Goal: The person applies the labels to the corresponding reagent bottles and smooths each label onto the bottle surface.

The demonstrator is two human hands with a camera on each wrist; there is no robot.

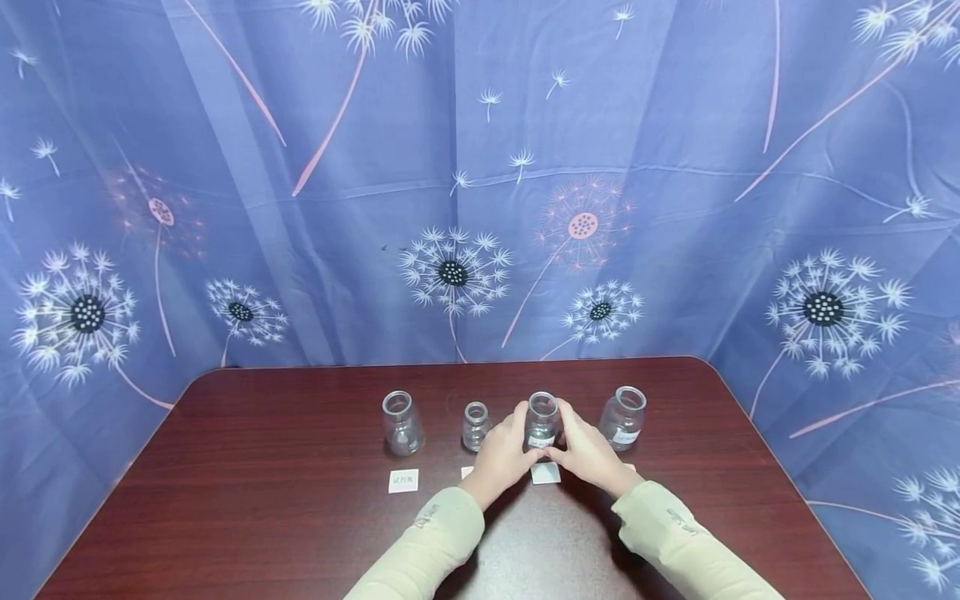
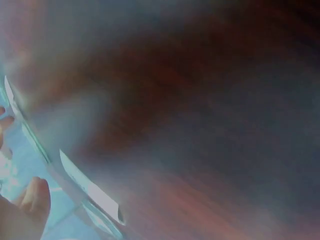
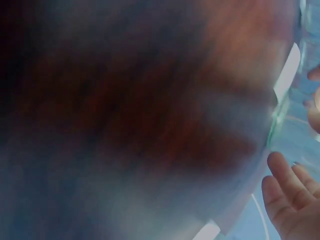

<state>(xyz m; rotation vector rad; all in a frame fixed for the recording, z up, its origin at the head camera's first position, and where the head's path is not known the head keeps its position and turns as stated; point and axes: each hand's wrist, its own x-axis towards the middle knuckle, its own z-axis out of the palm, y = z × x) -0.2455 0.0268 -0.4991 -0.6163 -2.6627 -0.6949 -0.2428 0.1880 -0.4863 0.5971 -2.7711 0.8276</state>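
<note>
A clear glass jar [image 1: 542, 417] with a white label stands between my two hands, behind a small white card [image 1: 545, 473]. My left hand [image 1: 504, 450] curves round its left side, and my right hand [image 1: 588, 450] does the same on its right. Both thumbs meet at the jar's front. In the left wrist view, part of the left hand [image 2: 27, 210] shows at the lower left edge. Fingers and palm of the right hand [image 3: 295, 200] appear at the right in the right wrist view. The far side of the jar is hidden.
On the dark wooden table [image 1: 262, 500], a small bottle [image 1: 476, 427] stands just left of my left hand, a larger jar [image 1: 403, 429] farther left. A wide labelled jar [image 1: 622, 417] is close to my right hand. Another card [image 1: 403, 481] carries writing. A blue curtain [image 1: 360, 275] hangs behind.
</note>
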